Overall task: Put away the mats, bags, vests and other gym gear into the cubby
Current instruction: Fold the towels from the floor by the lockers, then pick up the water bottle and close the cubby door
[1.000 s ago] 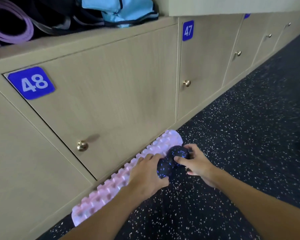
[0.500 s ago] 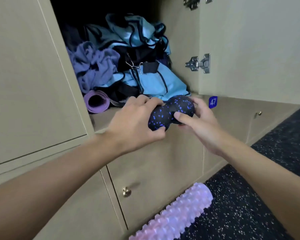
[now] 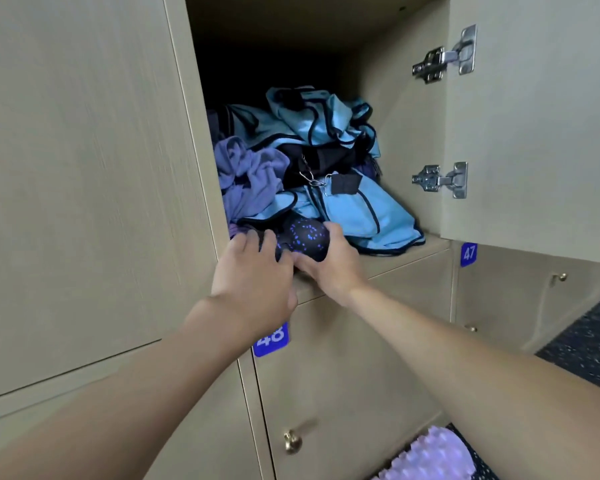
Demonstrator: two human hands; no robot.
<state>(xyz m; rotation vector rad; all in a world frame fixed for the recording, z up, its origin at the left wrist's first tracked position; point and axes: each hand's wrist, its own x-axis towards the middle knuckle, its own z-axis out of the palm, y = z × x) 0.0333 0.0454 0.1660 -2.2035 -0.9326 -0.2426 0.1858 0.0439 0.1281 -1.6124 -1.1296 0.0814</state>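
A black peanut-shaped massage ball point(image 3: 303, 239) with blue speckles sits at the front lip of the open cubby point(image 3: 388, 261). My left hand point(image 3: 253, 282) grips its left lobe and hides most of it. My right hand point(image 3: 329, 263) grips the right lobe from the side and below. Behind the ball lie a light blue bag point(image 3: 357, 206) with black trim, blue vests point(image 3: 312, 119) and a purple cloth point(image 3: 248, 174). A pink ridged foam roller point(image 3: 430, 457) lies on the floor below.
The cubby door point(image 3: 534, 126) stands open to the right on two metal hinges point(image 3: 440, 180). Closed lockers with blue labels 48 point(image 3: 271, 339) and 47 point(image 3: 468, 254) and brass knobs point(image 3: 292, 441) sit beneath. Black speckled floor point(image 3: 589, 344) lies at the right.
Both hands lifted the massage ball off the floor beside the roller and carried it up to the cubby's front edge, against the piled gear. The purple mat roll is now hidden.
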